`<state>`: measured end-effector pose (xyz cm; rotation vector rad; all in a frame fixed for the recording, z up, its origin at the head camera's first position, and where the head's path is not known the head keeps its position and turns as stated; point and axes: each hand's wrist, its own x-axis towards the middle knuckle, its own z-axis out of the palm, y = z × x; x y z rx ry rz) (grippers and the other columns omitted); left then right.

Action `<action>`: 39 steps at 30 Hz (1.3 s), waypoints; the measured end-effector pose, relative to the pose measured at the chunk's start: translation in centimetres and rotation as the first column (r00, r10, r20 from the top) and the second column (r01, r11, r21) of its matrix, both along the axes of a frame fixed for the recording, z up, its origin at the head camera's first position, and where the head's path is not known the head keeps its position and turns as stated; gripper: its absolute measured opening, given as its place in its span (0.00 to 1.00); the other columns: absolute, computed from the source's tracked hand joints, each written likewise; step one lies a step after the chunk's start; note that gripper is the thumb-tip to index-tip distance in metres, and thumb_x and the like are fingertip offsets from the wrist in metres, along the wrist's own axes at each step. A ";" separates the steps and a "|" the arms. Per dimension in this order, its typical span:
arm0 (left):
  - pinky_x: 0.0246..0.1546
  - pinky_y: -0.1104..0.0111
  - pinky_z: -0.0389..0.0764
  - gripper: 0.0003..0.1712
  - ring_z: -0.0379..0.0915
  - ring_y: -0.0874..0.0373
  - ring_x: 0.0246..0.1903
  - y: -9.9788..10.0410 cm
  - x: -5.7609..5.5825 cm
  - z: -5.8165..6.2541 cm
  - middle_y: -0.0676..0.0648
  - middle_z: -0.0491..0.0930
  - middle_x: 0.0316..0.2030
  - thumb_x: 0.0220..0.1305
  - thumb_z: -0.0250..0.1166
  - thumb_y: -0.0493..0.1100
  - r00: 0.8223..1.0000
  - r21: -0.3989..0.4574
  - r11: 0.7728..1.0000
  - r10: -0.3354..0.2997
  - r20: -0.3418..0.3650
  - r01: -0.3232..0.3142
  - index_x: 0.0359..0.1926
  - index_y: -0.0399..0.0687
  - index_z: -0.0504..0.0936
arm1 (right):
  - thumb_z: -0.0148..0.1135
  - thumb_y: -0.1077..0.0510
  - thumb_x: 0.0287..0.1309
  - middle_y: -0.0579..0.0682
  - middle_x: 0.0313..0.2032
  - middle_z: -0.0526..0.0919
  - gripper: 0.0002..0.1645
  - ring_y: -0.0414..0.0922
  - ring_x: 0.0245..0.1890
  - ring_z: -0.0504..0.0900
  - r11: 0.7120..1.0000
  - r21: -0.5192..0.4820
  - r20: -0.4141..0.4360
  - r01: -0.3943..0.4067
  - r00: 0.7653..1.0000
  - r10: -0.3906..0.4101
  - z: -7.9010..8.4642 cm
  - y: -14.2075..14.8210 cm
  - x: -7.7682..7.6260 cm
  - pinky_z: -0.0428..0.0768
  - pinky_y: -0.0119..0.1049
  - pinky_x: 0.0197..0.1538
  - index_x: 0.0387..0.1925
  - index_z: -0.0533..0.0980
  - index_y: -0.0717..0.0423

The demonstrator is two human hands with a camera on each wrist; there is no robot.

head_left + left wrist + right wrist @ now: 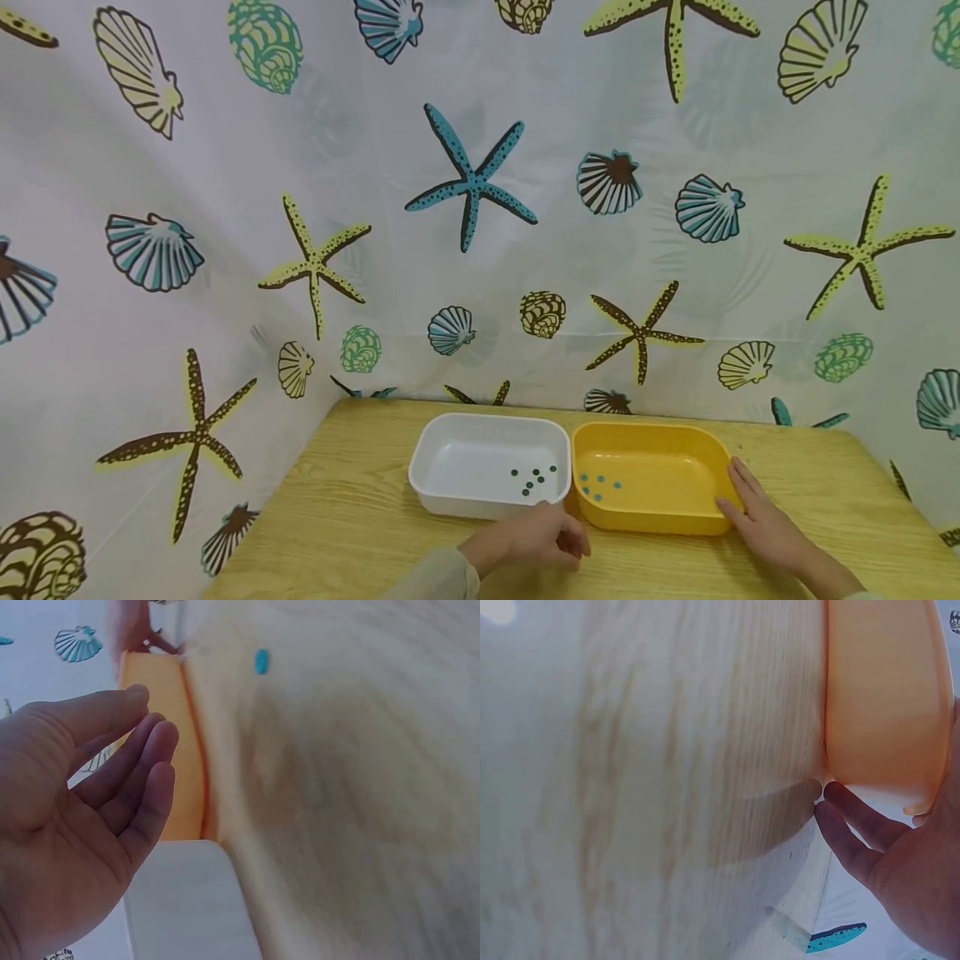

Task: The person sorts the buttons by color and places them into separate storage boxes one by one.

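Note:
My left hand point(536, 537) hovers in front of the two basins, fingers loosely bent. In the left wrist view a gap shows between thumb and fingertips, and I see nothing held. My right hand point(765, 521) rests against the right end of the yellow basin point(652, 521), its fingers fairly straight along the outer wall. Several small blue discs point(601, 479) lie at the left inside that basin. Beside it, the white basin point(457, 503) holds several small dark green discs point(529, 485). A small blue oval piece point(261, 661) appears against the wood in the left wrist view.
Both basins stand side by side on a wooden table point(322, 533), near its back edge. A white curtain point(390, 275) printed with starfish and shells hangs behind and along both sides.

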<state>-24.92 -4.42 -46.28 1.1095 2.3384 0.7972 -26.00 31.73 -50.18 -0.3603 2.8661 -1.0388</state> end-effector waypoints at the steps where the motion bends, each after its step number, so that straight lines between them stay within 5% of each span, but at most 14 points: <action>1: 0.34 0.80 0.73 0.07 0.71 0.74 0.29 -0.1 0.2 -0.2 0.61 0.79 0.29 0.61 0.65 0.35 1.000 -0.024 0.999 -0.024 -0.019 0.023 0.40 0.43 0.84 | 0.43 0.43 0.71 0.72 0.69 0.35 0.47 0.69 0.67 0.38 1.000 0.000 0.002 0.000 1.000 0.000 0.0 0.0 0.0 0.44 0.67 0.61 0.68 0.40 0.77; 5: 0.33 0.81 0.72 0.08 0.69 0.75 0.29 -0.3 1.0 -0.9 0.60 0.79 0.30 0.59 0.66 0.36 0.993 -0.096 0.992 -0.093 -0.073 0.085 0.41 0.44 0.84 | 0.43 0.43 0.71 0.72 0.69 0.34 0.47 0.70 0.67 0.37 1.000 0.000 0.009 -0.003 1.000 0.003 0.0 0.1 -0.1 0.44 0.67 0.61 0.68 0.39 0.77; 11: 0.33 0.79 0.73 0.07 0.70 0.73 0.29 -0.3 1.0 -2.6 0.60 0.79 0.30 0.61 0.66 0.41 0.993 -0.145 0.985 -0.105 -0.052 0.096 0.41 0.50 0.85 | 0.43 0.42 0.71 0.72 0.69 0.34 0.47 0.70 0.67 0.37 1.000 0.000 0.022 -0.002 1.000 0.002 0.0 0.1 -0.2 0.43 0.67 0.61 0.68 0.39 0.76; 13: 0.34 0.79 0.73 0.07 0.71 0.73 0.30 -0.3 0.1 -4.3 0.63 0.79 0.31 0.61 0.66 0.44 0.992 -0.158 0.981 -0.116 -0.040 0.108 0.41 0.53 0.85 | 0.43 0.42 0.71 0.72 0.69 0.34 0.47 0.70 0.67 0.37 1.000 -0.001 0.024 -0.002 1.000 0.002 0.1 0.1 -0.2 0.43 0.67 0.61 0.68 0.39 0.77; 18: 0.35 0.79 0.73 0.08 0.72 0.75 0.32 -0.5 -3.6 -11.2 0.68 0.77 0.33 0.60 0.66 0.51 0.990 -0.147 0.979 -0.144 -0.003 0.142 0.41 0.66 0.83 | 0.43 0.43 0.71 0.72 0.69 0.35 0.47 0.70 0.67 0.38 1.000 0.004 0.021 -0.002 1.000 0.002 0.0 0.1 -0.3 0.43 0.67 0.61 0.68 0.39 0.77; 20: 0.34 0.79 0.73 0.07 0.71 0.75 0.32 -0.5 -4.2 -12.3 0.69 0.77 0.32 0.60 0.66 0.51 0.989 -0.137 0.980 -0.145 0.003 0.144 0.41 0.67 0.82 | 0.42 0.42 0.71 0.72 0.69 0.35 0.47 0.69 0.67 0.38 1.000 0.008 0.020 -0.002 1.000 0.002 -0.1 0.2 -0.3 0.44 0.67 0.61 0.68 0.39 0.77; 22: 0.34 0.78 0.74 0.06 0.72 0.74 0.31 -0.4 -3.5 -11.3 0.67 0.78 0.31 0.60 0.67 0.49 0.992 -0.134 0.983 -0.123 0.020 0.124 0.40 0.65 0.83 | 0.42 0.42 0.71 0.72 0.69 0.35 0.47 0.69 0.67 0.38 1.000 0.010 0.023 0.000 1.000 0.000 -0.1 0.2 -0.4 0.43 0.67 0.61 0.68 0.39 0.76; 27: 0.32 0.76 0.75 0.03 0.73 0.71 0.28 -0.2 -0.5 -6.1 0.64 0.79 0.28 0.60 0.67 0.45 0.995 -0.140 0.987 -0.067 0.071 0.076 0.36 0.57 0.85 | 0.42 0.42 0.71 0.72 0.69 0.34 0.48 0.69 0.67 0.38 1.000 0.008 0.037 0.001 0.999 -0.001 0.0 0.2 -0.4 0.43 0.66 0.61 0.69 0.39 0.76; 31: 0.30 0.76 0.75 0.04 0.72 0.73 0.27 -0.4 0.2 -5.2 0.65 0.79 0.27 0.61 0.66 0.45 0.995 -0.158 0.982 -0.097 0.035 0.101 0.37 0.58 0.85 | 0.42 0.41 0.71 0.71 0.70 0.34 0.48 0.69 0.67 0.37 1.000 0.006 0.043 0.001 0.999 -0.001 0.1 0.1 -0.4 0.43 0.66 0.61 0.69 0.38 0.76; 39: 0.29 0.76 0.75 0.03 0.73 0.71 0.26 -0.4 1.5 -3.7 0.63 0.79 0.25 0.60 0.66 0.42 0.993 -0.109 0.993 -0.025 0.117 0.038 0.34 0.52 0.86 | 0.42 0.41 0.71 0.71 0.69 0.34 0.48 0.69 0.67 0.37 1.000 0.006 0.041 0.001 0.999 -0.001 0.1 0.0 -0.4 0.43 0.67 0.61 0.69 0.39 0.76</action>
